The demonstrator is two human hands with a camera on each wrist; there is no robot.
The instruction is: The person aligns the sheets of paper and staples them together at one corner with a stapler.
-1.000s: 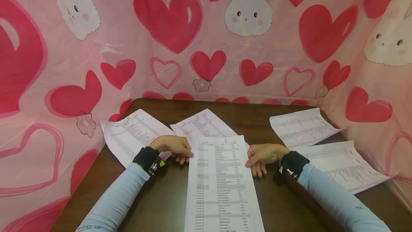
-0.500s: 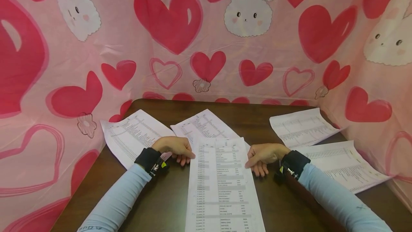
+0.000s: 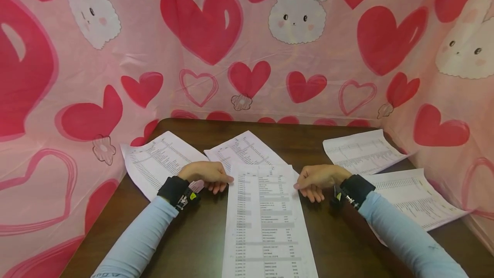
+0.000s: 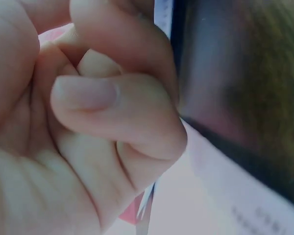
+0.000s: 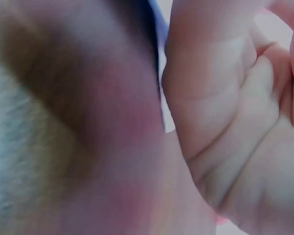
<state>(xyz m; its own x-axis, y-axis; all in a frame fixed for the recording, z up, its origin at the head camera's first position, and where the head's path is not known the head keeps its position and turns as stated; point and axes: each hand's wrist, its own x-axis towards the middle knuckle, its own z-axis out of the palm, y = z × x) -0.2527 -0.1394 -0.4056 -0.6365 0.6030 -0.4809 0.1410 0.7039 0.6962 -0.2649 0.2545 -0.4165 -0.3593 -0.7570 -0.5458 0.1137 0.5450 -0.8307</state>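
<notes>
A long printed sheet of paper [image 3: 270, 222] lies in front of the person in the head view, running off the bottom edge. My left hand [image 3: 206, 176] is at its upper left edge, thumb and forefinger together right at the paper's border. On the opposite border, my right hand [image 3: 317, 179] has its thumb tip overlapping the edge, the other fingers bent beneath. The left wrist view shows curled fingers [image 4: 122, 107] close up, with white paper below. Bent fingers [image 5: 210, 88] fill the right side of the right wrist view. The pinching tips are hidden in both wrist views.
Printed pages [image 3: 162, 158] lie at the left, and another page [image 3: 247, 149] is partly under the long sheet's top. Two more stand apart at the right, a farther page [image 3: 362, 151] and a nearer page [image 3: 417, 196]. A heart-patterned curtain [image 3: 247, 76] encloses the brown table [image 3: 185, 235].
Both hands have slid a little farther up along the sheet's side edges. The long sheet dropped slightly at first and has held still since; the other pages have not moved.
</notes>
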